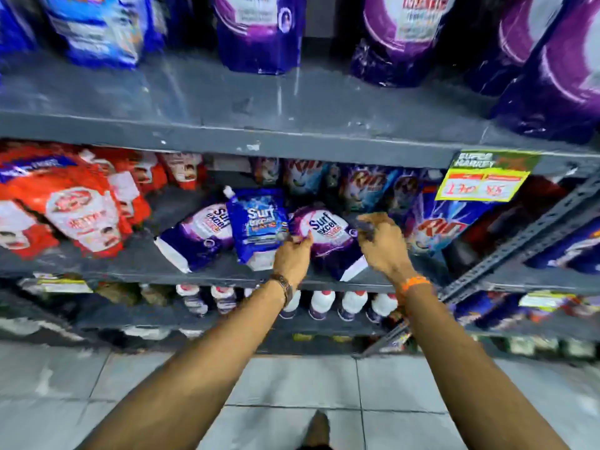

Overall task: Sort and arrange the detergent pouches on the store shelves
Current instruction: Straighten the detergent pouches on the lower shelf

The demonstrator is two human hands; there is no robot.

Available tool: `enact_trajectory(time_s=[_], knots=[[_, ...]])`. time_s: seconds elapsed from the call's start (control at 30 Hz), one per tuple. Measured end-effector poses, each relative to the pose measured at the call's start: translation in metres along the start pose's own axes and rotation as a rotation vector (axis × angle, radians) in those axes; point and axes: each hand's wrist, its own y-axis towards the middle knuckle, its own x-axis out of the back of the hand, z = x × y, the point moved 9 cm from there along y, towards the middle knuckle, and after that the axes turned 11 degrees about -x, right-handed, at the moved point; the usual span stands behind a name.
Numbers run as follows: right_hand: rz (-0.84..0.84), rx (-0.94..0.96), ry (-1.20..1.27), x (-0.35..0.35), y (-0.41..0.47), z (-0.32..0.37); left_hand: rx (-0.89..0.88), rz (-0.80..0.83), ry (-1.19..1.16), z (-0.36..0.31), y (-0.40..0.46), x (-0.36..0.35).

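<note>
Shelving [292,138], grey metal, several tiers, seen from above and in front. Upper tier: large purple pouches [399,37] lettered "MATIC", blue packs [97,27] at left. Middle tier, the working level: red pouches [74,209] at left, "Rin" pouches [438,222] at right, three "Surf excel" pouches between. Lower tier: white bottles with red caps [354,303].

Purple "Surf excel" pouch [328,235], tipped back, long axis running from shelf front toward the rear, cap end farthest away; directly ahead of both hands and bracketed by them. Blue "Surf excel" pouch [258,225] just beside it on the left, leaning; second purple "Surf excel" pouch [198,238] lying further left.

Left hand [292,258], fingers curled, pinching the near-left edge of the purple pouch, where it meets the blue one. Right hand [381,241], loosely curled at the upper-right edge; actual hold not discernible through blur. Both about equally near.

Yellow price tag [483,180], headed "SUPER MARKET"; figures illegible.
</note>
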Motion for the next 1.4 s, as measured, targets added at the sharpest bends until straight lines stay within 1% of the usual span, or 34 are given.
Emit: enact_trajectory(time_s=[0.03, 0.07, 0.1, 0.17, 0.2, 0.23, 0.3, 0.33, 0.37, 0.4, 0.43, 0.47, 0.57, 0.63, 0.7, 0.73, 0.8, 0.9, 1.0, 1.07, 1.2, 1.4], knots=[[0.063, -0.011, -0.028, -0.014, 0.018, -0.011, 0.068, 0.044, 0.007, 0.005, 0.005, -0.013], [0.153, -0.042, -0.075, -0.024, 0.028, -0.016, 0.129, 0.063, 0.031, 0.012, 0.007, -0.021], [0.233, -0.092, -0.109, -0.04, 0.041, -0.03, 0.198, 0.058, -0.001, 0.02, 0.009, -0.029], [0.358, -0.195, -0.132, -0.068, 0.063, -0.057, 0.304, 0.022, -0.127, 0.031, 0.009, -0.042], [0.402, -0.264, -0.15, -0.074, 0.066, -0.066, 0.327, -0.006, -0.182, 0.033, 0.01, -0.048], [0.427, -0.285, -0.136, -0.082, 0.071, -0.076, 0.338, -0.05, -0.233, 0.035, 0.013, -0.053], [0.503, -0.33, -0.069, -0.098, 0.075, -0.093, 0.351, -0.125, -0.286, 0.04, 0.018, -0.061], [0.564, -0.366, -0.035, -0.107, 0.077, -0.105, 0.361, -0.157, -0.27, 0.044, 0.02, -0.063], [0.622, -0.391, 0.059, -0.127, 0.085, -0.128, 0.373, -0.183, -0.236, 0.045, 0.019, -0.063], [0.639, -0.401, 0.123, -0.137, 0.091, -0.144, 0.38, -0.207, -0.2, 0.045, 0.019, -0.063], [0.661, -0.426, 0.188, -0.133, 0.087, -0.145, 0.391, -0.226, -0.169, 0.045, 0.016, -0.064], [0.719, -0.457, 0.24, -0.133, 0.082, -0.148, 0.398, -0.233, -0.15, 0.047, 0.016, -0.065], [0.813, -0.55, 0.316, -0.107, 0.05, -0.122, 0.408, -0.176, -0.156, 0.057, 0.02, -0.073], [0.895, -0.567, 0.386, -0.106, 0.039, -0.121, 0.417, -0.106, -0.229, 0.066, 0.027, -0.079], [0.956, -0.558, 0.444, -0.111, 0.037, -0.127, 0.479, -0.022, -0.349, 0.064, 0.021, -0.084], [0.959, -0.566, 0.45, -0.11, 0.037, -0.131, 0.5, 0.03, -0.4, 0.057, 0.015, -0.086], [0.941, -0.588, 0.493, -0.104, 0.033, -0.13, 0.477, 0.092, -0.449, 0.045, 0.007, -0.087], [0.883, -0.604, 0.54, -0.097, 0.027, -0.131, 0.418, 0.069, -0.498, 0.041, 0.008, -0.082], [0.804, -0.54, 0.581, -0.094, 0.022, -0.126, 0.324, 0.044, -0.53, 0.035, 0.012, -0.077], [0.721, -0.49, 0.628, -0.085, 0.022, -0.121, 0.215, 0.057, -0.479, 0.029, 0.017, -0.07], [0.51, -0.367, 0.667, -0.056, 0.031, -0.104, -0.041, 0.116, -0.369, -0.006, 0.029, -0.055], [0.246, -0.255, 0.706, -0.032, 0.05, -0.083, -0.215, 0.167, -0.175, -0.049, 0.056, -0.048]])
